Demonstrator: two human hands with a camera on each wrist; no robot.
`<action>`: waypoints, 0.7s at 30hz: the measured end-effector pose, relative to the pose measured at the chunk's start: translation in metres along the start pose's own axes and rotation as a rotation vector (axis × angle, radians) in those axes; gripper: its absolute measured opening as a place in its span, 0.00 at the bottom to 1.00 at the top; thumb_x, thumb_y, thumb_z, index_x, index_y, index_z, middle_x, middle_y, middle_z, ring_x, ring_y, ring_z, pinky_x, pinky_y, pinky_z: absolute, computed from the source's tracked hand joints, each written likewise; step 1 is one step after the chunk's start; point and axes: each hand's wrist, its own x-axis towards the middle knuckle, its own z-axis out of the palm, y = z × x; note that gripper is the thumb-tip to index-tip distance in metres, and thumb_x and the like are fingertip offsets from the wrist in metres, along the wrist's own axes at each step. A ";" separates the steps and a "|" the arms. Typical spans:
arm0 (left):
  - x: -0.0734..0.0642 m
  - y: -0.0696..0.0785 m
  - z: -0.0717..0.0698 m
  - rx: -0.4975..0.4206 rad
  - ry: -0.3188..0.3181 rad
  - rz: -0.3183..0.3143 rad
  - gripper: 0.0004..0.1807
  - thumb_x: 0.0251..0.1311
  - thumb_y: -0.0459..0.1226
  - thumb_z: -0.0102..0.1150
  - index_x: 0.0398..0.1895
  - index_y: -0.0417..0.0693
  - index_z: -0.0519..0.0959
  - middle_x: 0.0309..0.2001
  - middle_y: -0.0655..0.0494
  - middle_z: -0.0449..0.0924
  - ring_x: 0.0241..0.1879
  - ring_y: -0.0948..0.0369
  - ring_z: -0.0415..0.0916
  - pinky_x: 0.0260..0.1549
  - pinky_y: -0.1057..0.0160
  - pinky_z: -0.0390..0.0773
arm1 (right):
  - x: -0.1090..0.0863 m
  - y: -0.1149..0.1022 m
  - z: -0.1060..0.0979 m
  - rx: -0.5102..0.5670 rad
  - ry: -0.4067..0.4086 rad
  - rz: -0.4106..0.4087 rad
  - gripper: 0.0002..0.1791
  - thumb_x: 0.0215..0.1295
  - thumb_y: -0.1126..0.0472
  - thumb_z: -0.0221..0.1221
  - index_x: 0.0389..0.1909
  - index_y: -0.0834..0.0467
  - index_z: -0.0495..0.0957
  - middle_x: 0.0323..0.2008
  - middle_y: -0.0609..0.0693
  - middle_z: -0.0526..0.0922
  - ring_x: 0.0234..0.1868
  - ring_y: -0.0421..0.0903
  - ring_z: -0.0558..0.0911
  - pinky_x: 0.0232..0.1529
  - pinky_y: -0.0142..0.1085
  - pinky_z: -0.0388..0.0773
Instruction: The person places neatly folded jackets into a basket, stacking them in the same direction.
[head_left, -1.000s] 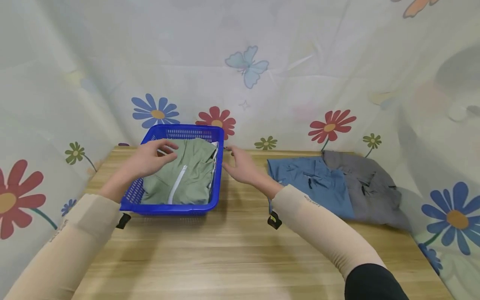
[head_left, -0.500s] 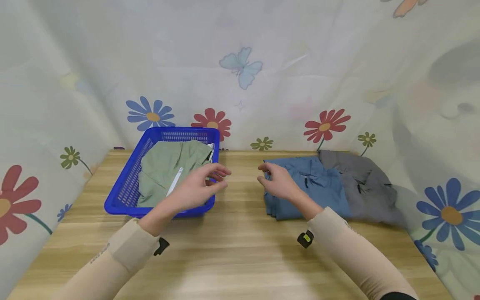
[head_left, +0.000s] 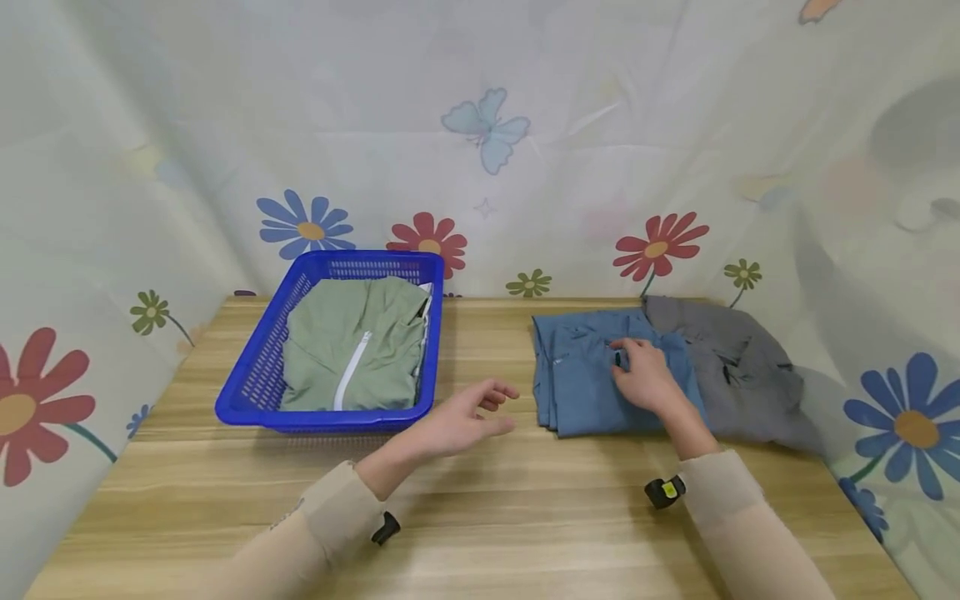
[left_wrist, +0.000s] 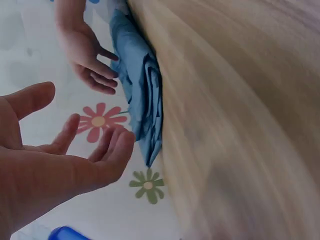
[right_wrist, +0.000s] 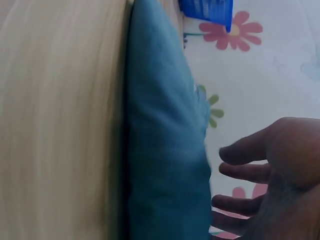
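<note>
R hand (head_left: 647,379) over folded blue garment (head_left: 585,396) nr back edge of tabletop (head_left: 495,517); L hand (head_left: 461,419) by blue basket (head_left: 337,419), walls prob. keeping green zip-up (head_left: 390,337) neat; both relaxed, holding nothing.

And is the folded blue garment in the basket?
No, the blue garment lies on the wooden table, to the right of the basket.

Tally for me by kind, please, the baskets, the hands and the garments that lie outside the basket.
Baskets: 1, the blue basket
Garments outside it: 2, the blue garment and the grey garment
Hands: 2, the left hand and the right hand
Total: 5
</note>
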 end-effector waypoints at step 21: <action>0.054 -0.028 0.015 -0.144 0.220 -0.208 0.31 0.71 0.38 0.61 0.74 0.43 0.65 0.74 0.27 0.54 0.74 0.38 0.53 0.69 0.40 0.59 | 0.014 -0.007 0.032 -0.074 -0.142 -0.089 0.24 0.75 0.59 0.57 0.65 0.68 0.74 0.64 0.72 0.72 0.68 0.74 0.65 0.65 0.66 0.63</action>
